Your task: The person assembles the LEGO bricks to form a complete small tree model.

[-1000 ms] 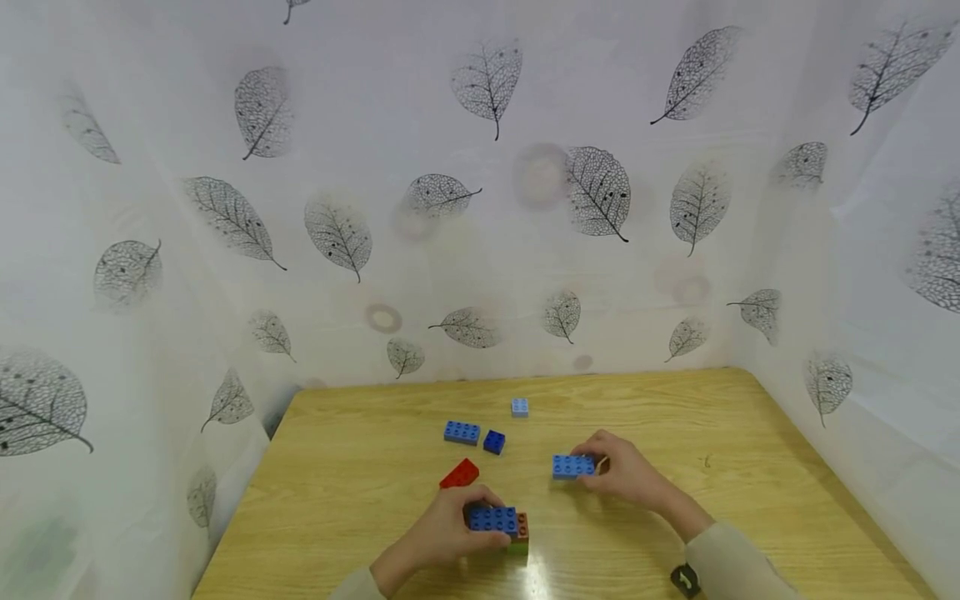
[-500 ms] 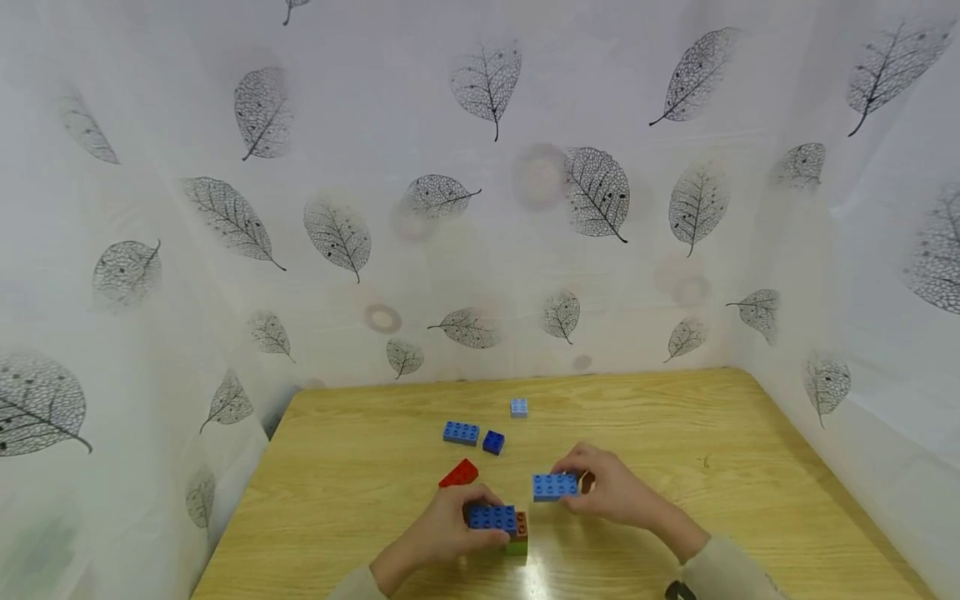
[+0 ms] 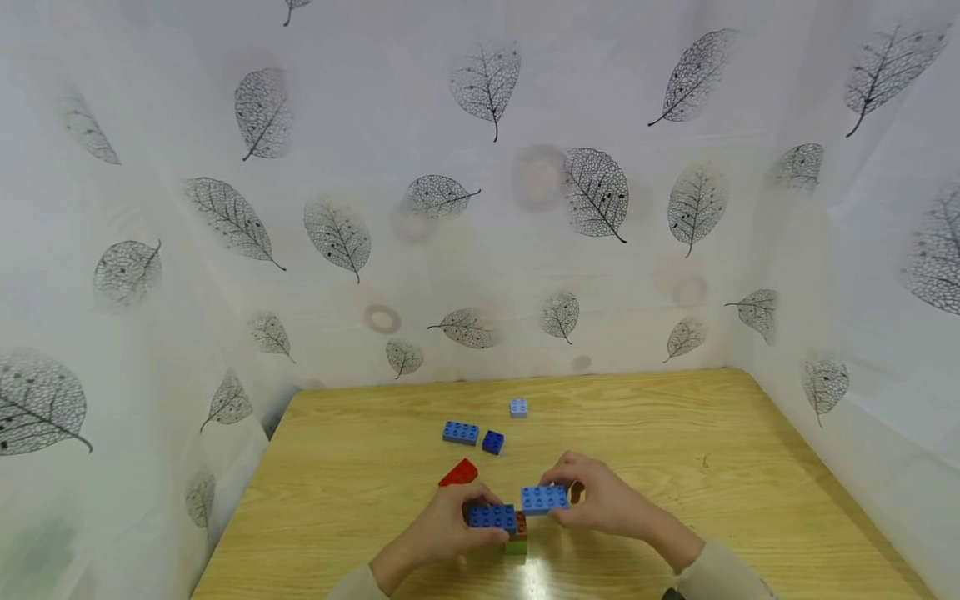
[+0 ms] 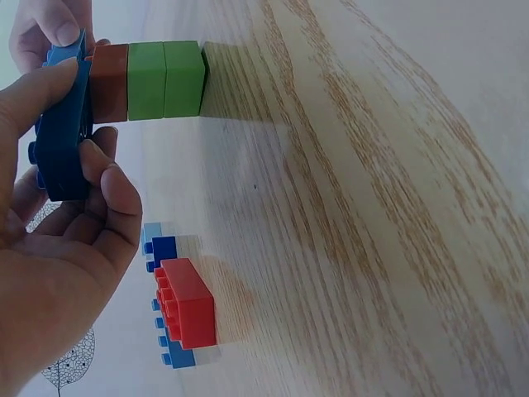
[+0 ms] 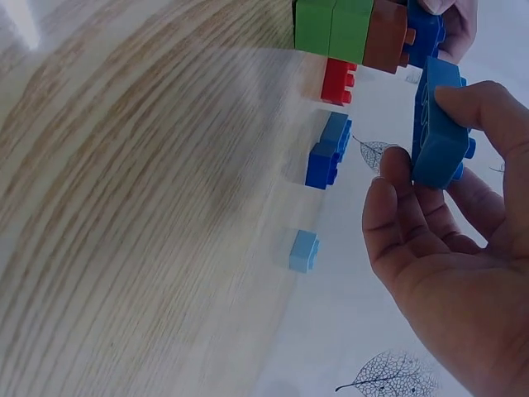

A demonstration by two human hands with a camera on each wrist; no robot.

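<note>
In the head view my left hand [image 3: 442, 529] grips a dark blue eight-stud toy brick [image 3: 491, 517] between thumb and fingers. That brick sits on a brown brick [image 4: 110, 83], leaving some brown studs bare at the right. Beneath the brown one are two green bricks [image 4: 165, 80], the lowest standing on the table. My right hand [image 3: 603, 500] pinches a lighter blue eight-stud brick [image 5: 442, 132], thumb on one side and fingers on the other. It hovers just above and right of the stack, close to the bare brown studs and seemingly apart from them.
Beyond my left hand lies a red brick [image 3: 459, 472]. Farther back are a blue eight-stud brick [image 3: 461, 432], a small dark blue brick [image 3: 492, 442] and a small pale blue brick [image 3: 518, 407]. A leaf-patterned sheet [image 3: 480, 250] encloses the wooden table [image 3: 637, 408].
My right hand has carried the lighter blue brick leftward and nearer to me, up to the stack. My left hand has kept its grip and place.
</note>
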